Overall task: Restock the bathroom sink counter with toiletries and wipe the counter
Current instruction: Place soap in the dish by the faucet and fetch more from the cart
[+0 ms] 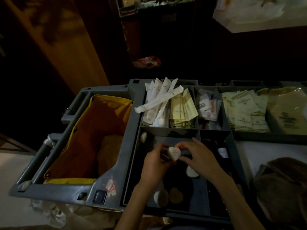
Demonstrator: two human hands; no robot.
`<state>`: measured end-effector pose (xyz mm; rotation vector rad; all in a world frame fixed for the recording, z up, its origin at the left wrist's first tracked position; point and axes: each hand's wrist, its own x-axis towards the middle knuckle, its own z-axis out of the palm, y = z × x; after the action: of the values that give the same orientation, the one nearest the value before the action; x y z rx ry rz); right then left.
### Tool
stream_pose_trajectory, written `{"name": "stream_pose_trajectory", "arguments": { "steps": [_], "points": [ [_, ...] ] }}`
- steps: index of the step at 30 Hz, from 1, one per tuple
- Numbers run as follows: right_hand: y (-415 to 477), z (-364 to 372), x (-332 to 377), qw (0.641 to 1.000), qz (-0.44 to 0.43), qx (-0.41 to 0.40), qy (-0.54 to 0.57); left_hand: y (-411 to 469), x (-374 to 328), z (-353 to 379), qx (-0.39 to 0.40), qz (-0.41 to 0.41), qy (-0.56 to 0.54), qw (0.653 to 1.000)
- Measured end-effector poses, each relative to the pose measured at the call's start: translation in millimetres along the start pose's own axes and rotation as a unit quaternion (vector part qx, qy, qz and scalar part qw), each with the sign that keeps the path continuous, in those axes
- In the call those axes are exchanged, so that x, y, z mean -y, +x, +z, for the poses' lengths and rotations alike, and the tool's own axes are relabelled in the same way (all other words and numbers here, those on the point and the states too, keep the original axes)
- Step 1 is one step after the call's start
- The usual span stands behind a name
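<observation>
A grey cart (106, 185) is carrying a yellow bag (106, 113) that is hanging open in its left bay, beside a divided tray. Along the back row, long white packets (156, 100), pale yellow sachets (181, 110), small red-marked packets (207, 107), cream packets (240, 112) and larger plastic-wrapped packs (285, 112) are each lying in their own compartment. Heart-shaped soaps (176, 195) are lying loose in the front compartment, and a white-capped bottle (222, 152) is sitting in the narrow one just beside it.

Cart (131, 120): bag (93, 130) left, packets (156, 100) in back compartments, soaps (176, 195) in front compartment; left hand (154, 163), right hand (202, 156) hold one soap (174, 153) above.
</observation>
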<state>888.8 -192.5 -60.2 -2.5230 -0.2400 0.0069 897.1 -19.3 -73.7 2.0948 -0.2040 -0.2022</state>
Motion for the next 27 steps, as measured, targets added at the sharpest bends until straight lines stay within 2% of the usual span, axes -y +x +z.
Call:
{"name": "stream_pose_trajectory", "arguments": {
  "steps": [2, 5, 8, 13, 19, 23, 27],
  "points": [
    [0.4, -4.3, 2.9, 0.993, 0.007, -0.035, 0.114, -0.3, -9.7, -6.9, -0.035, 0.021, -0.056, 0.998],
    [3.1, -13.4, 13.8, 0.963, -0.027, -0.087, 0.253, -1.7, -26.1, -19.1, -0.077, 0.049, -0.113, 0.989],
    [6.6, -23.4, 29.6, 0.926, -0.025, -0.088, 0.367, -4.9, -41.1, -31.7, -0.091, 0.071, -0.161, 0.980],
    [10.7, -37.1, 52.3, 0.871, -0.017, -0.055, 0.488, -11.7, -56.2, -49.1, -0.117, 0.101, -0.193, 0.969],
    [21.0, -35.7, 83.0, 0.838, -0.023, -0.016, 0.545, -32.2, -65.0, -76.9, -0.186, 0.123, -0.128, 0.966],
    [32.3, -22.1, 112.2, 0.843, -0.048, 0.077, 0.530, -63.3, -54.9, -100.2, -0.270, 0.102, -0.072, 0.955],
    [33.8, 5.5, 152.1, 0.842, -0.069, 0.194, 0.498, -114.1, -38.5, -115.4, -0.379, 0.029, -0.055, 0.923]
  ]
}}
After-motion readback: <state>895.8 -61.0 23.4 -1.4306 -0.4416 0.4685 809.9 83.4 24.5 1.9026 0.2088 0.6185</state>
